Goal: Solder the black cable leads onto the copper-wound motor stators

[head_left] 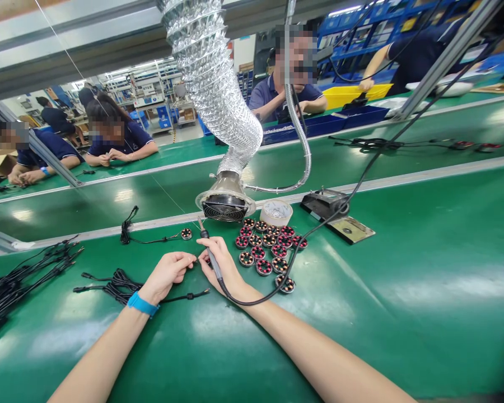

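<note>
A: Seeing the soldering iron (pixel 214 263)?
B: Yep, gripped in the right hand (pixel 227 265), pointing to eleven o'clock. Pinching with the left hand (pixel 168 272) at nine, can't tell what.
A: Coils (pixel 269 240)?
B: At two, nearer the right.

The scene is brightly lit, and broad pale glare is thrown back by the glossy green tabletop (pixel 428 319). Sharp highlights are scattered over the crinkled silver foil duct (pixel 212 84). The far lower right edge is darkened, the margins are stretched by wide-angle distortion, and co-workers' faces are masked by pixel blocks.
</note>
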A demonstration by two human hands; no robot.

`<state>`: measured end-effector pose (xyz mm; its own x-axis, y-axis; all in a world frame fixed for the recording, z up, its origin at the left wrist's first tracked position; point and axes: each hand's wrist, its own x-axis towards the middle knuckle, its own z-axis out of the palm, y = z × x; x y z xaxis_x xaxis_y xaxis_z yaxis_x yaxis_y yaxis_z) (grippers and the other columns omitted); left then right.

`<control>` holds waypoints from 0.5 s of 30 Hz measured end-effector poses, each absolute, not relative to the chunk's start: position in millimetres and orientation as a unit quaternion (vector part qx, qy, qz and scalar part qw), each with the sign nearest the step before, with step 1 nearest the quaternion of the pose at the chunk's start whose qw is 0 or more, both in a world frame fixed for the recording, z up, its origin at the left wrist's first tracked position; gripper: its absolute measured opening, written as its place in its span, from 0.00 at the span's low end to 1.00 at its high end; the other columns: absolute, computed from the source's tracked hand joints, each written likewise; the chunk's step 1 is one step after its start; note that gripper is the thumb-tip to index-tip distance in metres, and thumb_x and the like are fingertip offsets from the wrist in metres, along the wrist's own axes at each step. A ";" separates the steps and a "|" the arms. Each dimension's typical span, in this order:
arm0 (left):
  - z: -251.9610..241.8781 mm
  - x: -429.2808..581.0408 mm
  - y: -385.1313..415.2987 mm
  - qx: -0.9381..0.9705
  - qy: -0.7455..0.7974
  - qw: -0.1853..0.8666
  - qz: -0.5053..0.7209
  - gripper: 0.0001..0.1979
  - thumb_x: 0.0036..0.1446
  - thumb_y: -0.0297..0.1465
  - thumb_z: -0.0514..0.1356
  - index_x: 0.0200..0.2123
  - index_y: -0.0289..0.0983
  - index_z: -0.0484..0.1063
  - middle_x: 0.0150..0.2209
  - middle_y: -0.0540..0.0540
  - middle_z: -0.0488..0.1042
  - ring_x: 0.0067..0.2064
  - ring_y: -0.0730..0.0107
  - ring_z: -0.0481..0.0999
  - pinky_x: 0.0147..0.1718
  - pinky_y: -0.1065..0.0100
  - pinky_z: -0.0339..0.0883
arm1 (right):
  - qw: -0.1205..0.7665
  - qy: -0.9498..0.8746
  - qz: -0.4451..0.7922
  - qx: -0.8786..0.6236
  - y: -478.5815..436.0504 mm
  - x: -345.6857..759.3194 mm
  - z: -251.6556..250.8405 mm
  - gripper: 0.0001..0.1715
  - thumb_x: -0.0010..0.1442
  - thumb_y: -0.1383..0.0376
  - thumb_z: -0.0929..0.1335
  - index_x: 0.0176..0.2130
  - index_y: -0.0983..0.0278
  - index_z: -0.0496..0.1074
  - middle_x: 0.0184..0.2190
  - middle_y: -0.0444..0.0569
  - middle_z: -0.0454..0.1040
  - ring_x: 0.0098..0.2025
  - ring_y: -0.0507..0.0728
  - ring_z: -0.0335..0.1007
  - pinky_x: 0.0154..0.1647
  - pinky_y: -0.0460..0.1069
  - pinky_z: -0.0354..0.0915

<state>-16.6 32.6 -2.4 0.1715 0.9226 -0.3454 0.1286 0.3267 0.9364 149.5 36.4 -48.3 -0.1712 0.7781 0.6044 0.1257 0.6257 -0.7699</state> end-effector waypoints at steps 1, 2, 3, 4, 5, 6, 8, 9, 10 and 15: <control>-1.5 -16.8 32.1 0.478 0.553 0.599 0.327 0.21 0.45 0.45 0.69 0.29 0.33 0.72 0.19 0.59 0.54 0.19 0.84 0.43 0.18 0.72 0.33 | 0.558 -0.709 0.293 -0.316 35.8 150.0 -48.2 0.33 0.58 0.79 0.62 0.58 0.56 0.61 0.46 0.48 0.58 0.35 0.48 0.71 0.41 0.48 0.72; -0.8 -17.2 31.7 0.481 0.555 0.598 0.322 0.21 0.45 0.46 0.69 0.30 0.32 0.72 0.19 0.58 0.54 0.19 0.84 0.44 0.18 0.72 0.33 | 0.556 -0.713 0.292 -0.313 35.0 150.6 -48.1 0.34 0.57 0.80 0.62 0.58 0.56 0.61 0.46 0.48 0.58 0.36 0.49 0.71 0.42 0.48 0.72; -0.2 -17.6 31.4 0.483 0.557 0.596 0.317 0.22 0.44 0.46 0.69 0.31 0.32 0.73 0.19 0.58 0.55 0.19 0.84 0.44 0.18 0.72 0.33 | 0.552 -0.717 0.292 -0.310 34.3 151.1 -47.9 0.35 0.56 0.80 0.63 0.59 0.56 0.61 0.46 0.48 0.58 0.37 0.49 0.71 0.42 0.48 0.72; 0.1 -18.0 31.3 0.485 0.559 0.595 0.313 0.23 0.44 0.46 0.70 0.31 0.32 0.73 0.20 0.58 0.56 0.19 0.84 0.45 0.18 0.72 0.34 | 0.547 -0.722 0.291 -0.308 33.6 151.5 -47.9 0.35 0.56 0.80 0.63 0.59 0.56 0.61 0.46 0.48 0.58 0.38 0.49 0.71 0.43 0.48 0.72; 0.3 -18.5 31.2 0.489 0.560 0.593 0.310 0.23 0.44 0.46 0.70 0.32 0.32 0.73 0.20 0.57 0.57 0.19 0.84 0.45 0.18 0.72 0.34 | 0.542 -0.726 0.291 -0.307 33.1 151.9 -47.8 0.35 0.55 0.80 0.63 0.59 0.56 0.61 0.46 0.48 0.57 0.38 0.50 0.71 0.44 0.48 0.72; 0.2 -18.9 31.1 0.492 0.560 0.591 0.307 0.24 0.43 0.46 0.70 0.32 0.32 0.73 0.21 0.57 0.57 0.19 0.85 0.45 0.18 0.72 0.34 | 0.537 -0.730 0.291 -0.306 32.6 152.2 -47.9 0.35 0.55 0.79 0.63 0.59 0.56 0.61 0.47 0.48 0.57 0.38 0.50 0.71 0.44 0.48 0.72; -0.3 -19.4 31.0 0.498 0.560 0.588 0.304 0.24 0.42 0.46 0.71 0.33 0.32 0.73 0.23 0.56 0.60 0.19 0.85 0.46 0.18 0.73 0.35 | 0.530 -0.736 0.290 -0.304 32.3 152.5 -48.3 0.35 0.56 0.79 0.62 0.59 0.56 0.61 0.47 0.48 0.57 0.38 0.49 0.71 0.43 0.48 0.71; -0.6 -19.5 30.9 0.500 0.560 0.587 0.303 0.24 0.42 0.45 0.71 0.33 0.32 0.73 0.23 0.56 0.61 0.19 0.85 0.46 0.18 0.73 0.35 | 0.528 -0.739 0.289 -0.304 32.4 152.4 -48.7 0.34 0.56 0.79 0.62 0.59 0.56 0.61 0.47 0.48 0.57 0.38 0.49 0.71 0.43 0.48 0.71; -1.0 -19.4 30.8 0.501 0.560 0.585 0.304 0.23 0.42 0.45 0.71 0.33 0.32 0.72 0.23 0.56 0.61 0.19 0.85 0.47 0.18 0.73 0.35 | 0.527 -0.740 0.286 -0.304 32.6 152.3 -49.2 0.34 0.57 0.78 0.62 0.59 0.56 0.61 0.47 0.48 0.57 0.37 0.49 0.71 0.43 0.47 0.71; -3.5 -17.6 30.8 0.497 0.564 0.581 0.313 0.19 0.46 0.44 0.69 0.29 0.34 0.70 0.18 0.59 0.55 0.18 0.84 0.45 0.17 0.72 0.35 | 0.528 -0.740 0.276 -0.312 34.9 150.3 -52.2 0.33 0.57 0.78 0.62 0.59 0.56 0.61 0.47 0.48 0.57 0.35 0.48 0.70 0.41 0.47 0.71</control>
<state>-17.6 30.8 -3.5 0.1693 0.9237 -0.3438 0.1971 0.3100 0.9301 150.3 34.9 -52.2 -0.2473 0.7533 0.6094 0.1704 0.6530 -0.7380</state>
